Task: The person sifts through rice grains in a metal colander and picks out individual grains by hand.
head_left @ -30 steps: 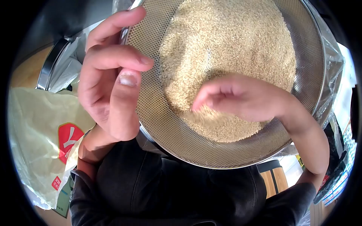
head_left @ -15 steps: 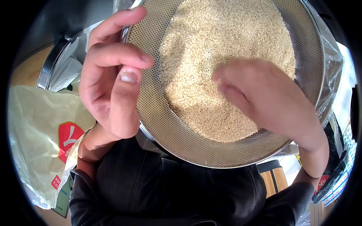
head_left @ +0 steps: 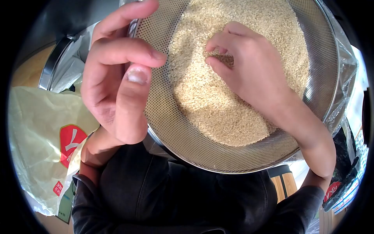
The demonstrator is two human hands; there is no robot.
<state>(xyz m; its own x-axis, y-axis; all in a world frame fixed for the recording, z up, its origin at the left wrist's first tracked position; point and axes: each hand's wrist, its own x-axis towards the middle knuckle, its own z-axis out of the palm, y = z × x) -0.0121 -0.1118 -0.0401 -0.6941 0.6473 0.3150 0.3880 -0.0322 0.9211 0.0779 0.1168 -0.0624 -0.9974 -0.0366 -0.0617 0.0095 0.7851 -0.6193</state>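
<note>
Pale tan grains [head_left: 218, 105] lie heaped in a round, perforated metal basket [head_left: 171, 132] with a shiny rim. My right hand [head_left: 249, 62] is over the upper middle of the heap, fingers curled, thumb and fingertips apart, with grains visible in the gap between them. Nothing shows in its grasp. At the basket's left rim, my left hand [head_left: 120, 74] is raised close to the camera. Its fingers are bent, and the thumb tip is just under the index finger, with no object visible between them.
A cream plastic bag [head_left: 39, 132] with a red logo lies at the left, below a metal-rimmed container [head_left: 52, 66] with white plastic. Clear plastic [head_left: 344, 89] surrounds the basket's right side. Dark packaging [head_left: 341, 171] lies at the lower right.
My right hand has moved from the lower part of the heap up to its upper middle. The basket has shifted slightly right. My left hand has barely moved.
</note>
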